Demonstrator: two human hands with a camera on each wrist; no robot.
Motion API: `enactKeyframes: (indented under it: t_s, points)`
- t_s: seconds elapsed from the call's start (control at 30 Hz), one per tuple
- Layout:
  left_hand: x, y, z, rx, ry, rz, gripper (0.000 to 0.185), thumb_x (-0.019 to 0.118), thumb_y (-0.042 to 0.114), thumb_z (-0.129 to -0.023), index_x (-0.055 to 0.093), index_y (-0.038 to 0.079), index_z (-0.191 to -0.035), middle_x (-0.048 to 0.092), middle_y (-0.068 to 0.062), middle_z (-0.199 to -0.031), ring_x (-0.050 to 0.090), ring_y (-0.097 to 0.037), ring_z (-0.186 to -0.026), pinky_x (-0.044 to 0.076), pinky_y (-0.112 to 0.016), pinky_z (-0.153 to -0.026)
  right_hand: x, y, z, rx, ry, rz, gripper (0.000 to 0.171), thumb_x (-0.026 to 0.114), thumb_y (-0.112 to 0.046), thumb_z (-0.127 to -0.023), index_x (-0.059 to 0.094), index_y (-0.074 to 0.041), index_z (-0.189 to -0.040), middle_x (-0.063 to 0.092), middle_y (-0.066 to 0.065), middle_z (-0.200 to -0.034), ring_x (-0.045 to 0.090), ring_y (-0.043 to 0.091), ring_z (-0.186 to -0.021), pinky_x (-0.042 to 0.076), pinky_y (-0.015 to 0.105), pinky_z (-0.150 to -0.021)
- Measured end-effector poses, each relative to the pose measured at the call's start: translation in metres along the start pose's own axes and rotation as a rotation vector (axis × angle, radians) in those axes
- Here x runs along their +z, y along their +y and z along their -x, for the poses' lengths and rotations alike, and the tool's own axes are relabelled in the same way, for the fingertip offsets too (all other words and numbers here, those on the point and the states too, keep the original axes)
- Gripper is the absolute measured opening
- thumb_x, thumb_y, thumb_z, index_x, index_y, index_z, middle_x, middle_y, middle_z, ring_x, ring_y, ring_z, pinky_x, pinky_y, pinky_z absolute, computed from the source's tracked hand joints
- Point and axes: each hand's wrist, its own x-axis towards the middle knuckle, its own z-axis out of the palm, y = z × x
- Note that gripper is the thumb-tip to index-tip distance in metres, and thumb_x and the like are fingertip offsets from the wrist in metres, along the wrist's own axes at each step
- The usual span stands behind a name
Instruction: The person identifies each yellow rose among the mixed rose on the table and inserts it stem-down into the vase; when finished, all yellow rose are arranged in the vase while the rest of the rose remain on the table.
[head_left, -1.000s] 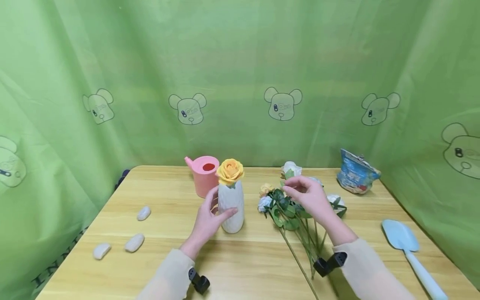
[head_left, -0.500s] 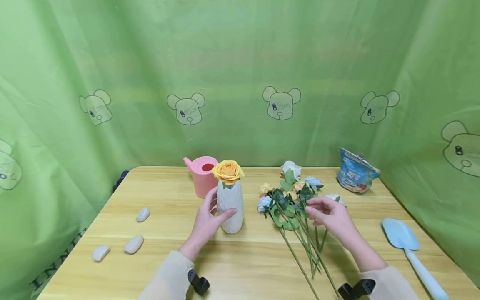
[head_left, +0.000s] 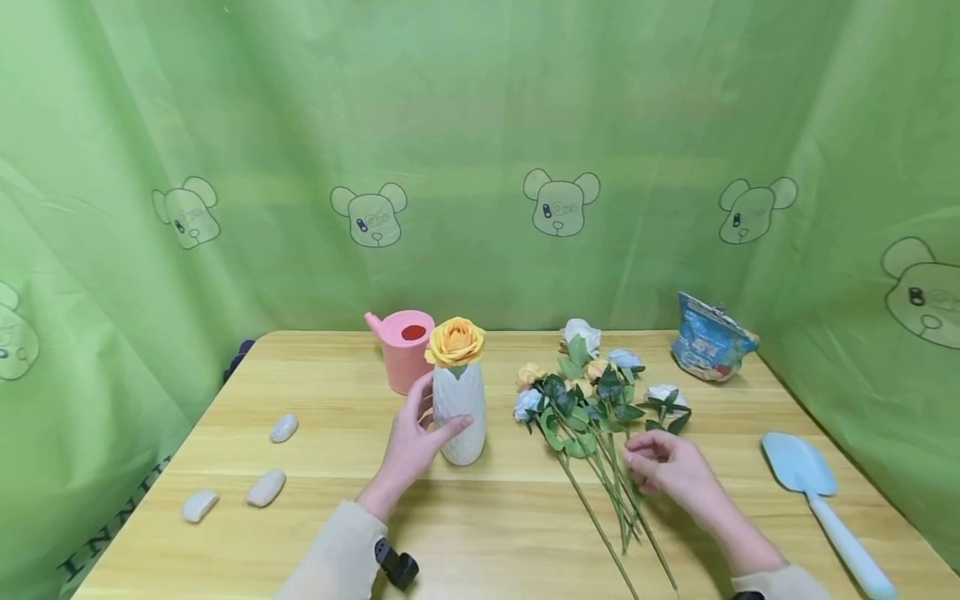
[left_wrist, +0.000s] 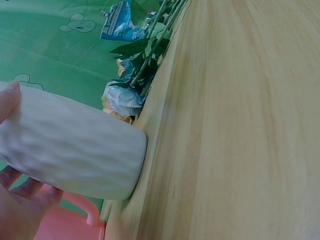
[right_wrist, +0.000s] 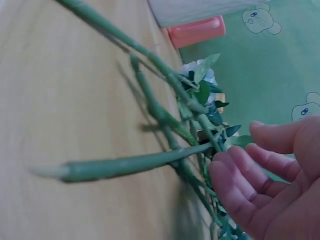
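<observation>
Left hand curled round the upright vase mid-table, steadying it; right hand with fingers bent onto the stems lying just right, seemingly picking one.

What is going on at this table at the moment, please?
A person is arranging artificial roses. Their left hand holds a white vase upright with one orange rose in it. Their right hand pinches a stem in the loose bunch of roses lying on the wooden table.
</observation>
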Motion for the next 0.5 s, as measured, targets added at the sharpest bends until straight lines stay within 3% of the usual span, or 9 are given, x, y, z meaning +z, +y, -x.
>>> enactKeyframes:
  t_s: [0.5]
  points:
    - [-0.001, 0.001, 0.0, -0.001, -0.006, 0.002, 0.064, 0.074, 0.019, -0.081, 0.04, 0.022, -0.135, 0.047, 0.0, -0.133, 0.044, -0.025, -0.121, 0.039, -0.044, -0.099, 0.009, 0.004, -0.017, 0.159, -0.013, 0.036, 0.037, 0.068, -0.017, -0.084, 0.055, 0.008, -0.108, 0.062, 0.011, -0.083, 0.061, 0.023, -0.064, 0.053, 0.037, -0.057]
